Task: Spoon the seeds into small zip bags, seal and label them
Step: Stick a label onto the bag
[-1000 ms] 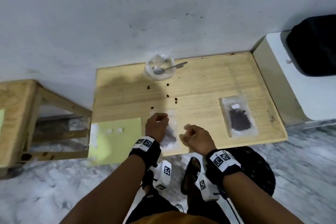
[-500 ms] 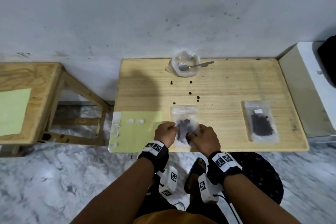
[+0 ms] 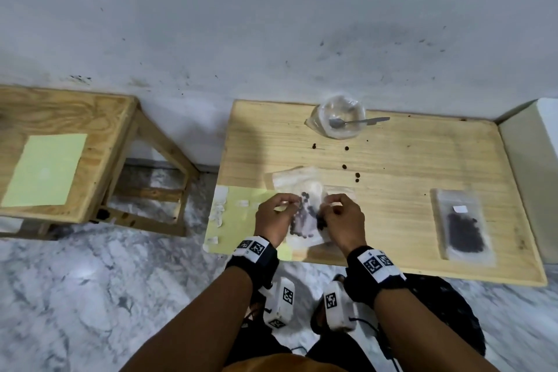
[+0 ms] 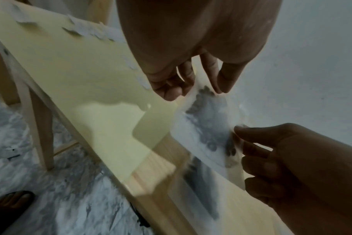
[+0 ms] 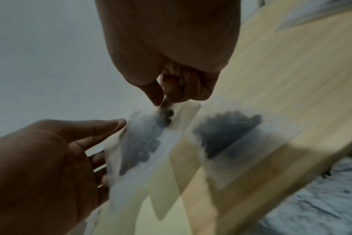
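A small clear zip bag point(image 3: 306, 220) with dark seeds inside hangs just above the table's front edge. My left hand point(image 3: 287, 205) pinches its left side, thumb in front and fingers behind point(image 4: 171, 90). My right hand point(image 3: 330, 205) pinches its right upper edge between thumb and fingertips point(image 5: 159, 98). In both wrist views the bag point(image 4: 207, 127) point(image 5: 143, 143) is blurred. A clear bowl point(image 3: 341, 118) with a metal spoon point(image 3: 362, 121) in it stands at the back of the table. A filled bag point(image 3: 463, 226) with a white label lies flat at the right.
Loose seeds point(image 3: 344, 166) lie scattered mid-table. A yellow-green sheet point(image 3: 241, 220) with small white labels point(image 3: 243, 203) lies at the table's front left corner. Pale plastic point(image 3: 290, 180) lies just beyond my hands. A wooden stool point(image 3: 99, 130) stands left, a white box point(image 3: 531, 160) right.
The bag lay flat on the table with both hands at its near end. Both hands now hold it raised between them. The head view has shifted.
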Demonstrator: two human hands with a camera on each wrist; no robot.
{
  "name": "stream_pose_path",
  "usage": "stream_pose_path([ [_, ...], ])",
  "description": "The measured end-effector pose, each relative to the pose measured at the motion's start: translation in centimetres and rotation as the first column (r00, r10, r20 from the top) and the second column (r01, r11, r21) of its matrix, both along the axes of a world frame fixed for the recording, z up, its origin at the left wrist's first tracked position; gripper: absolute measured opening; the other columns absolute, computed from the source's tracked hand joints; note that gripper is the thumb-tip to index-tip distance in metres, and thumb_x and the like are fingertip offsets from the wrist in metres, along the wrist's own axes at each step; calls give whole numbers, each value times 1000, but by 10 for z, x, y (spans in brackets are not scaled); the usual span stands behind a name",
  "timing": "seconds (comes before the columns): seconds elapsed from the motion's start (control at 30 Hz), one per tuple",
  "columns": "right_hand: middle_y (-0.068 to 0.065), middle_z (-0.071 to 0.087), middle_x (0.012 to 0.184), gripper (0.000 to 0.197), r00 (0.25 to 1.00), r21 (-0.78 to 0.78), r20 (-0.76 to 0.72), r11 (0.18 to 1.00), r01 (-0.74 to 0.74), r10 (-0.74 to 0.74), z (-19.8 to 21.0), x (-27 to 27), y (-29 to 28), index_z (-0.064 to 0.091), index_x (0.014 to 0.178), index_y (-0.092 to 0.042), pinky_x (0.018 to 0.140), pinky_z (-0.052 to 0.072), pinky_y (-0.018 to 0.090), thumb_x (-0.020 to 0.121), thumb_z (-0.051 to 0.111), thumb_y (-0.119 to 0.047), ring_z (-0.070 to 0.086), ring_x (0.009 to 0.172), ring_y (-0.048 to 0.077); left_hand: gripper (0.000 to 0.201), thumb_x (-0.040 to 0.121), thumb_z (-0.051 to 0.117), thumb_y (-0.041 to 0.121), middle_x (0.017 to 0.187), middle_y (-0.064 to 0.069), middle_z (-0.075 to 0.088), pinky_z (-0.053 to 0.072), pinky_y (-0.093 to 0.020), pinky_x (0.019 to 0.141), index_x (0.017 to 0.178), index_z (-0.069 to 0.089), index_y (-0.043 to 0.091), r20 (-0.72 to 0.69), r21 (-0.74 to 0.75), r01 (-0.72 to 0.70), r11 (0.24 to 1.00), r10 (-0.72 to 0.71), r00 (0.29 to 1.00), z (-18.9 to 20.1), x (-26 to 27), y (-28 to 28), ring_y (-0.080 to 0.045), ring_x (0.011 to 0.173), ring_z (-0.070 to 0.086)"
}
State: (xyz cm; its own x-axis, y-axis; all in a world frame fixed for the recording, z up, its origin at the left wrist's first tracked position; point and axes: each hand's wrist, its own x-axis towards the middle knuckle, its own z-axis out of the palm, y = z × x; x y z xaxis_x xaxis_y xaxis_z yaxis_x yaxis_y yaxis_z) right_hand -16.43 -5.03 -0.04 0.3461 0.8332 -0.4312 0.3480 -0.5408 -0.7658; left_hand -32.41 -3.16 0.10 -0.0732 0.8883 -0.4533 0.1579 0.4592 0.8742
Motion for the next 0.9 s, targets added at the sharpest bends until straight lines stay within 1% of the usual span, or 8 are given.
stream_pose_path([
  [0.07,2,75,88,22,996,15,-43,997,-77,77,-2,-18,12,67,96,-23,63,52,25,91,55,-6,72,79,20,13,87,69,6,94,3,73,52,-23,74,88,73,17,10,26,-26,999,26,1000,-1,-18,6,-13,90,66],
  [0.13,3,74,91,28,987,41,-88,990,-134,137,0,-35,21,69,100,-23,66,50,24,93,50,-3,69,78,20,25,85,68,2,88,6,74,55,-33,76,80,74,26,-21,63,-67,996,68,997,-3,-36,12,-14,85,67],
  [0.23,-1,72,103,31,978,41,-125,986,-164,168,-2,-62,29,72,113,-22,71,50,16,98,49,-8,65,84,13,36,82,68,-5,85,5,74,55,-34,78,71,72,29,16,52,-195,979,194,981,-6,-67,23,-20,88,68],
  [0.33,-7,71,111,29,975,10,-21,975,-222,222,-15,-80,32,70,118,-30,91,54,33,96,55,-21,66,103,17,27,84,64,-10,84,-2,68,49,-28,65,80,67,16,42,18,-304,953,303,952,-6,-95,35,-23,84,61],
  [0.47,-5,64,129,46,888,-164,163,899,-405,430,-23,-99,33,61,134,-31,96,49,32,89,66,-36,60,119,20,14,84,67,-6,87,-11,68,45,-29,61,90,67,7,46,-3,-352,936,352,935,-2,-125,48,-21,74,58],
  [0.63,-5,58,138,38,847,-222,280,889,-400,451,-30,-119,36,67,125,-30,96,46,33,90,63,-44,58,123,24,25,83,65,-11,82,-7,67,49,-23,61,79,65,14,94,2,-391,920,389,916,1,-144,60,-20,73,59],
  [0.73,-4,66,126,24,861,-234,317,913,-335,397,-29,-126,40,72,109,-29,87,46,31,88,63,-35,62,114,26,25,82,67,-8,85,-8,68,51,-29,68,78,66,16,87,3,-392,920,390,916,-2,-150,61,-20,77,61],
  [0.9,-10,64,87,8,904,-228,246,927,-297,350,-30,-128,43,68,83,-26,74,45,28,85,61,-31,64,90,24,21,82,64,-11,80,-2,67,44,-17,54,88,68,8,70,1,-371,929,370,927,-9,-156,56,-10,64,56],
])
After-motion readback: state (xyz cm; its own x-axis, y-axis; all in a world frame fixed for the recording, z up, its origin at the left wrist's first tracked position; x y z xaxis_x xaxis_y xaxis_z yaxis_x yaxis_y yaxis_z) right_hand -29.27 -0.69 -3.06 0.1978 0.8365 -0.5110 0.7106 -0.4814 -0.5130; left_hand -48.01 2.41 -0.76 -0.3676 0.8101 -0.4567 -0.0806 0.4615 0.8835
